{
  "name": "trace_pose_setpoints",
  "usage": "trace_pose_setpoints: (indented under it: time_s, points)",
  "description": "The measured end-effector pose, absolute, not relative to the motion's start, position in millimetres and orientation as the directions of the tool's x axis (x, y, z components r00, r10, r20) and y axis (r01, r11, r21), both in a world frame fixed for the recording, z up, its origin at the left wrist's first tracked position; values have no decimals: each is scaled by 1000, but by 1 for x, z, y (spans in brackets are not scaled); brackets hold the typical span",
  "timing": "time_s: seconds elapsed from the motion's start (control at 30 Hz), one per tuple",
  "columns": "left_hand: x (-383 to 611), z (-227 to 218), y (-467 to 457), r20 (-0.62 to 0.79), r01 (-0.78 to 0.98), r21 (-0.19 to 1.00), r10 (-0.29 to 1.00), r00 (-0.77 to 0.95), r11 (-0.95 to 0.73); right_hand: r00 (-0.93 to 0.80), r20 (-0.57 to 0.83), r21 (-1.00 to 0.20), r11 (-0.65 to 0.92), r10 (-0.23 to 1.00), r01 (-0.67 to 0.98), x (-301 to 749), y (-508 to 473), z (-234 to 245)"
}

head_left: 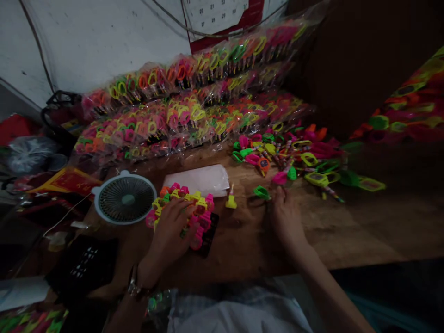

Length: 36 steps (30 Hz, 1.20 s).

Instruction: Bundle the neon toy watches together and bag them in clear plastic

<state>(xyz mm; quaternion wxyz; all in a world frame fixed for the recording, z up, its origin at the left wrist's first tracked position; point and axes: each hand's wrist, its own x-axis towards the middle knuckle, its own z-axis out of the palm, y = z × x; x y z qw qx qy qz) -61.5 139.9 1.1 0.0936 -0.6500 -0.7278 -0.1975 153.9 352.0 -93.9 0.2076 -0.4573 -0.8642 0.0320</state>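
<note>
My left hand (175, 226) lies over a cluster of small pink, yellow and orange plastic toy watches (203, 203), its fingers spread across their tops. A black card (211, 233) sticks out from under the cluster on the right. My right hand (286, 215) is low over the wooden table, fingers partly extended and slightly blurred, with nothing visible in them. Just beyond its fingertips is a pink piece (279, 178) at the edge of a loose pile of bright toys (308, 159). A green piece (261, 192) lies to its left. Between the hands stands a yellow piece (231, 199) with a pointed tip.
A round fan (126, 198) sits left of the cluster, and a folded white sheet (197, 179) lies behind it. Clear bags of similar toys (187, 115) are stacked along the wall. Black cards (85, 266) lie at the left. The table's front edge is close to me.
</note>
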Motion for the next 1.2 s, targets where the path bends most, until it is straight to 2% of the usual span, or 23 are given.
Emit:
trace_pose_setpoints:
  time_s: [0.07,0.13,0.2,0.27,0.33,0.37,0.43,0.5,0.53,0.67,0.77,0.87,0.93,1.07,1.2]
  points:
    - [-57,1,146,294,990,138,953,-69,29,-505,263,-171,555,822,814,156,352,-91]
    - [-53,-2,149,236,992,129,971,-28,-2,-520,156,-229,543,840,808,154,355,-88]
    - [-50,-6,150,233,991,132,972,-23,-9,-496,81,-428,480,865,766,149,355,-86]
    - [-49,-10,151,251,992,130,968,-31,-2,-468,50,-692,368,882,620,139,350,-86]
    - [-48,-13,152,267,993,120,963,-39,7,-501,34,-918,225,865,326,125,336,-87]
    - [-47,-14,153,274,993,114,961,-46,15,-540,15,-978,123,842,166,117,326,-88]
    - [-45,-16,157,286,993,106,956,-70,41,-638,-57,-991,-119,768,-55,99,303,-90]
    - [-42,-16,162,294,993,96,950,-99,74,-691,-140,-950,-292,709,-108,81,282,-93]
    - [-41,-16,164,295,992,88,950,-108,85,-674,-166,-944,-313,719,-102,73,274,-95]
    - [-39,-18,168,309,994,68,945,-104,87,-491,-128,-986,-162,862,-27,53,262,-105]
    - [-39,-21,167,354,992,92,928,-113,86,-426,-144,-985,-170,893,-25,48,267,-112]
    - [-38,-24,166,384,989,113,914,-129,92,-496,-150,-971,-222,855,-90,48,273,-115]
    - [-37,-25,166,399,987,124,906,-140,97,-556,-105,-981,-176,825,-76,50,277,-113]
    - [-37,-25,166,408,983,157,900,-154,97,-619,11,-998,48,785,42,55,282,-105]
    - [-38,-26,166,429,986,155,894,-127,66,-733,168,-959,283,659,35,52,281,-103]
